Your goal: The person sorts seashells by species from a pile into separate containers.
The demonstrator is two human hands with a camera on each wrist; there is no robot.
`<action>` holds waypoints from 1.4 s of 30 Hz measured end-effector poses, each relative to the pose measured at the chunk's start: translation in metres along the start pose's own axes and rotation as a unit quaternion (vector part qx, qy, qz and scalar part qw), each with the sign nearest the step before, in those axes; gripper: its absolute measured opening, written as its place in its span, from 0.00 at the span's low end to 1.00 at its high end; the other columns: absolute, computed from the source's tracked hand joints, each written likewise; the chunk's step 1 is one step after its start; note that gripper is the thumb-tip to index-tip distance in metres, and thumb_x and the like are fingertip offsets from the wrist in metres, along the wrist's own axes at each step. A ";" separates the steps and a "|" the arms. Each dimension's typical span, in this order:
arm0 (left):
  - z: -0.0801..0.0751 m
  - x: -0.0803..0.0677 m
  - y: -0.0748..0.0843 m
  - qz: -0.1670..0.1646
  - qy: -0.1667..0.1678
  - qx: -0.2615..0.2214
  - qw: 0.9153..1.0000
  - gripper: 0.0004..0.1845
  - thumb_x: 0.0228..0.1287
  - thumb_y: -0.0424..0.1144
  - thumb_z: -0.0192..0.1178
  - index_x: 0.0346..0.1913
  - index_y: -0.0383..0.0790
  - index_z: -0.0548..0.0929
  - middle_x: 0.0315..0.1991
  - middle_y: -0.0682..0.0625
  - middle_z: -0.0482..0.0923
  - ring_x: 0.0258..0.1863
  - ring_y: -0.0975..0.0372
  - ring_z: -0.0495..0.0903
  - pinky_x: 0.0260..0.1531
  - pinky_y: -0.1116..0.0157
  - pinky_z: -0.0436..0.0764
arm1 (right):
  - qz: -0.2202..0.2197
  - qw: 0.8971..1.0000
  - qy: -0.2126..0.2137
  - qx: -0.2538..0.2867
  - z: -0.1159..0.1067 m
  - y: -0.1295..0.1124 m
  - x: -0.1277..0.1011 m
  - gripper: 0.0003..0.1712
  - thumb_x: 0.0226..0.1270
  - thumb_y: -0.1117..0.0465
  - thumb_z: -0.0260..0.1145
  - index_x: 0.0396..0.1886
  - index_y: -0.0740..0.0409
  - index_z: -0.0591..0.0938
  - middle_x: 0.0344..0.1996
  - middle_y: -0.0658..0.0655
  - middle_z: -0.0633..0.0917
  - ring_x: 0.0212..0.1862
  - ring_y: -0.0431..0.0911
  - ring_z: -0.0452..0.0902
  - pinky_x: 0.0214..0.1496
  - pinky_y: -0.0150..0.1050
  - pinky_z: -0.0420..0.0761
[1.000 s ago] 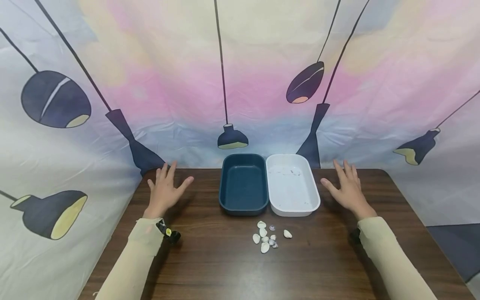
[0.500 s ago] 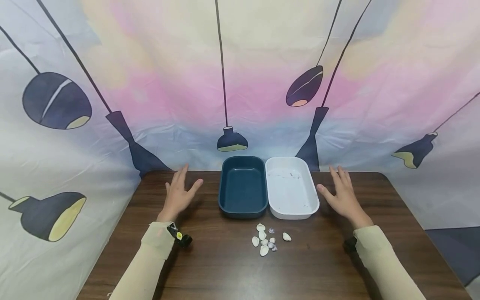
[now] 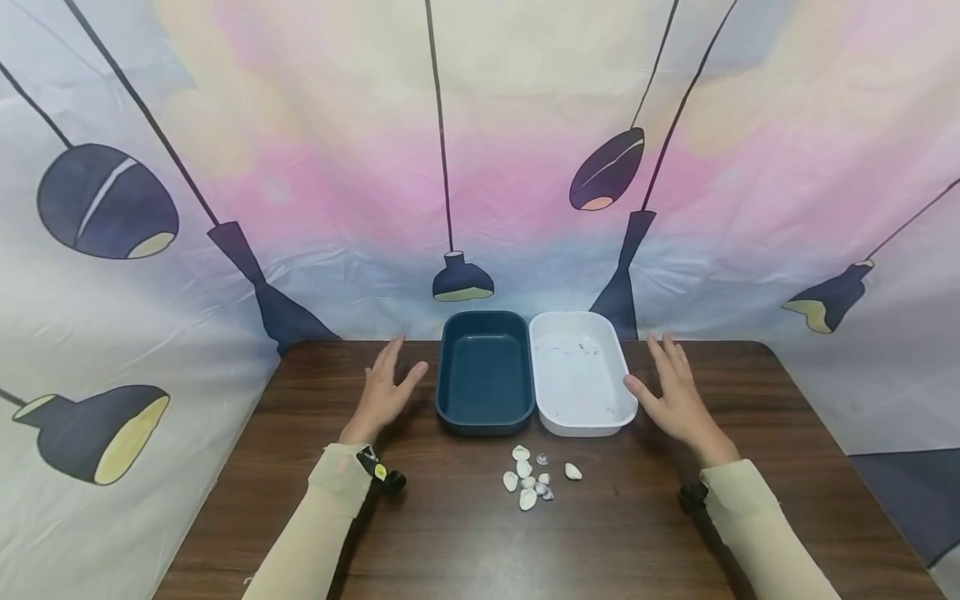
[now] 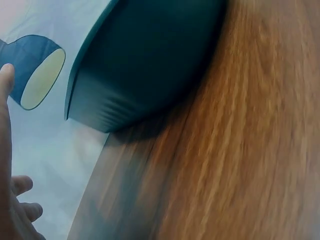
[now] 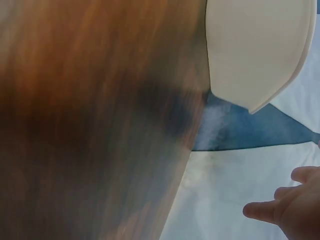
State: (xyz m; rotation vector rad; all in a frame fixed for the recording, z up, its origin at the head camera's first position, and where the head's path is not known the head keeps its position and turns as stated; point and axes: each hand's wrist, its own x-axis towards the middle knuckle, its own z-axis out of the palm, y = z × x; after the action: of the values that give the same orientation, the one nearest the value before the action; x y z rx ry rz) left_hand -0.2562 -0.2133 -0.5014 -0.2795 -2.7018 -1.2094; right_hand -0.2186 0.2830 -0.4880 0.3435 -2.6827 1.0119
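Observation:
A dark teal tray (image 3: 486, 423) and a white tray (image 3: 587, 425) stand side by side at the back of the table. My left hand (image 3: 382, 397) hovers to the left of the teal tray, fingers spread and holding nothing. To the right of the white tray is my right hand (image 3: 677, 403), also spread; its thumb lies close to that tray's rim, and whether they touch I cannot tell. In the left wrist view the teal tray's outer wall (image 4: 135, 60) shows beside the fingers. A small group of seashells (image 3: 528, 498) lies in front of the trays.
One shell (image 3: 573, 472) lies a little right of the others. The brown wooden table (image 3: 450, 542) ends behind the trays at a cloth backdrop (image 3: 337, 167) printed with lamps. Small dark specks dot the white tray's inside.
Both hands have moved inward toward the trays, the left one farther, to the right. The trays and shells have stayed in place; the head view has shifted slightly.

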 end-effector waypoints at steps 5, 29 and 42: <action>0.011 0.003 0.007 -0.005 -0.014 -0.041 0.999 0.39 0.84 0.53 0.53 0.86 0.41 0.52 0.84 0.36 0.51 0.83 0.41 0.50 0.76 0.29 0.38 | -0.004 1.000 -0.005 0.007 0.006 -0.006 -0.005 0.50 0.77 0.49 0.67 0.86 0.62 0.54 0.83 0.75 0.47 0.81 0.77 0.35 0.72 0.83 0.45; 0.051 0.007 0.010 -0.049 -0.060 -0.239 0.968 0.32 0.88 0.43 0.44 0.86 0.45 0.52 0.86 0.45 0.49 0.84 0.48 0.49 0.79 0.42 0.54 | -0.045 0.998 -0.011 0.042 0.020 -0.035 -0.030 0.48 0.74 0.55 0.70 0.84 0.64 0.57 0.81 0.77 0.52 0.81 0.76 0.43 0.72 0.81 0.52; 0.053 0.005 0.007 -0.064 -0.054 -0.229 0.970 0.30 0.88 0.42 0.42 0.86 0.46 0.53 0.85 0.42 0.51 0.84 0.48 0.45 0.81 0.42 0.35 | -0.071 0.997 -0.021 0.037 0.026 -0.051 -0.045 0.49 0.73 0.55 0.72 0.85 0.60 0.57 0.82 0.74 0.54 0.81 0.75 0.45 0.71 0.81 0.55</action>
State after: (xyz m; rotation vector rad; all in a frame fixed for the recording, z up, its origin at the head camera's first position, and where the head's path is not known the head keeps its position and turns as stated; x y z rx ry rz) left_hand -0.2636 -0.1685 -0.5303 -0.2351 -2.5240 -1.9043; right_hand -0.1643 0.2344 -0.4899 0.5671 -2.6196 1.0747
